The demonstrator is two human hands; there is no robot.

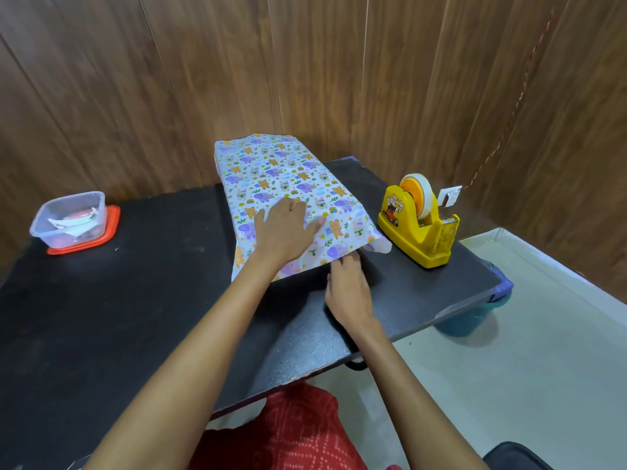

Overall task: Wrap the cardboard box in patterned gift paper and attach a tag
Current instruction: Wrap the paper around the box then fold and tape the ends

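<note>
Now pressing gift paper [285,178] flat with left hand [283,232], fingers [292,207] straight; reaching its near edge with right hand [347,286], fingers [349,262] partly hidden, grip unclear

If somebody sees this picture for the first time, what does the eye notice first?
The patterned gift paper in the middle of the black table, with the left hand pressed flat on it and the right hand at its near edge. Next, the yellow tape dispenser right of it, and a clear container on a red lid far left.
</note>
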